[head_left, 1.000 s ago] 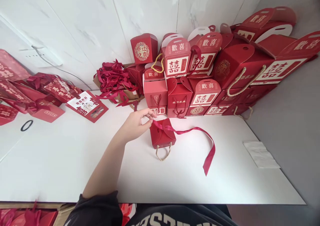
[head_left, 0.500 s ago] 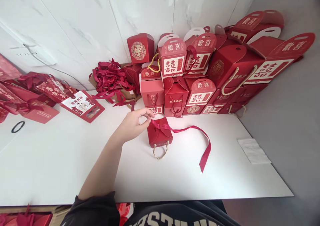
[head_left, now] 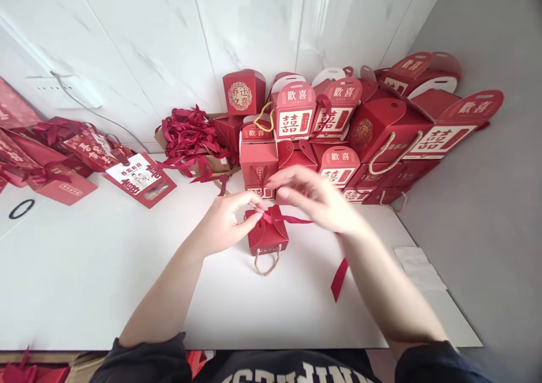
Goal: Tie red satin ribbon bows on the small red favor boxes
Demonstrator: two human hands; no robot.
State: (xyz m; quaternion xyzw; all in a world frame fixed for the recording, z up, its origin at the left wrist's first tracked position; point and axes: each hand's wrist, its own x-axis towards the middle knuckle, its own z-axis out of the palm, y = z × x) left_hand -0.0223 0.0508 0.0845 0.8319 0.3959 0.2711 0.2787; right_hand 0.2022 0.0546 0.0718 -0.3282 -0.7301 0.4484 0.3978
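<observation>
A small red gift box [head_left: 269, 241] with a twisted cream cord handle [head_left: 266, 273] sits on the white table. Dark-red satin ribbon [head_left: 340, 278] passes through the folded flaps on its lid, and a long tail trails off to the right. At the lid's left side my left hand [head_left: 228, 222] pinches the ribbon between thumb and fingers. My right hand [head_left: 319, 198], somewhat blurred, hovers above and right of the box. Its thumb and fingers are apart with nothing visible between them, and it hides part of the ribbon tail.
Behind the box, red gift boxes [head_left: 294, 120] are stacked against the tiled wall. A carton heaped with ribbons [head_left: 192, 137] stands left of them. More red boxes [head_left: 70, 185] and a card-fronted box [head_left: 139, 180] lie at left, near a black ring [head_left: 22, 209]. White tissue [head_left: 419, 267] lies at right.
My right hand has come into view from the right and reached over beside the box. My left hand still pinches the ribbon at the lid. The camera view has shifted slightly.
</observation>
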